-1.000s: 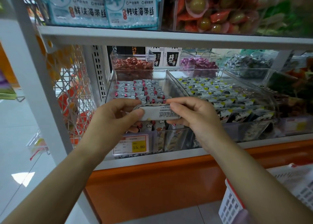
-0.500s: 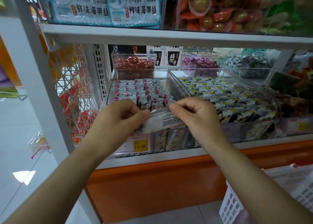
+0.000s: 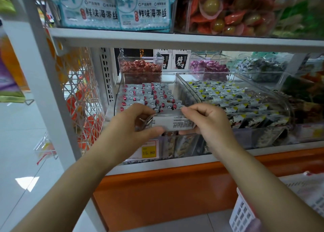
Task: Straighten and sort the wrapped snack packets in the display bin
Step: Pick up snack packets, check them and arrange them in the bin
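One snack packet (image 3: 173,122) is pinched at its two ends by the left hand (image 3: 130,126) and the right hand (image 3: 208,123), fingers curled, over the front edge of one clear display bin (image 3: 149,73). A second bin (image 3: 186,89) stands just beside.

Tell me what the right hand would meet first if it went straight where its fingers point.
Probably the left hand, which pinches the other end of the packet the right hand holds; depth unclear.
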A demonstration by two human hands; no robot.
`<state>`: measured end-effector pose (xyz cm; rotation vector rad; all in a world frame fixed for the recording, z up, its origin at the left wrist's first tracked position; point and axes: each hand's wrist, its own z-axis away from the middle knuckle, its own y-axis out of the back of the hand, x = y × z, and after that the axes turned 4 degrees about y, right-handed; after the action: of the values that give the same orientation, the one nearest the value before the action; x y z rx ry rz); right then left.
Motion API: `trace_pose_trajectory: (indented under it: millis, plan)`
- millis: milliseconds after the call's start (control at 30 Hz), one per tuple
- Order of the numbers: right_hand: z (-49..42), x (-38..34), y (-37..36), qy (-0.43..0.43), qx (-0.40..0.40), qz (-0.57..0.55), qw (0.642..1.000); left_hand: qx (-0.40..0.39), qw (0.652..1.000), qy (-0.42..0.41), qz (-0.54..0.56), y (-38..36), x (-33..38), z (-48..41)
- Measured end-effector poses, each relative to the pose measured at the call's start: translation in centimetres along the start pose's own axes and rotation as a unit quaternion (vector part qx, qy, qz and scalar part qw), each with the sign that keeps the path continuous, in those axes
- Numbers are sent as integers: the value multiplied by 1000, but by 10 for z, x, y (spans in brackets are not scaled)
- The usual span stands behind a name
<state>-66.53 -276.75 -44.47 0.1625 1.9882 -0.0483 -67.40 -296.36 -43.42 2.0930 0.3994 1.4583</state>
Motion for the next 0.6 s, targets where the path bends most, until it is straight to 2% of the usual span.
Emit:
trace_pose_trajectory:
  millis: [100, 200, 300, 367, 500, 600]
  plan:
    - [-2, 2, 2, -44, -17, -50, 998, 14, 999, -12, -31, -3, -2, -1]
    - [-4, 4, 4, -42, -63, -115, 990, 57, 998, -19, -25, -5, -3, -2]
    - [-2, 2, 0, 9, -83, -9, 996, 80, 997, -7, 7, -7, -2, -5]
    - [-4, -1, -3, 39, -29, 27, 998, 91, 996, -5, -2, -9, -1, -8]
    - [-17, -7, 1, 63, 116, 20, 991, 149, 986, -26, -65, -7, -4, -21]
    - [-27, -6, 3, 84, 152, 38, 984, 117, 978, -56, -164, -13, -6, -31]
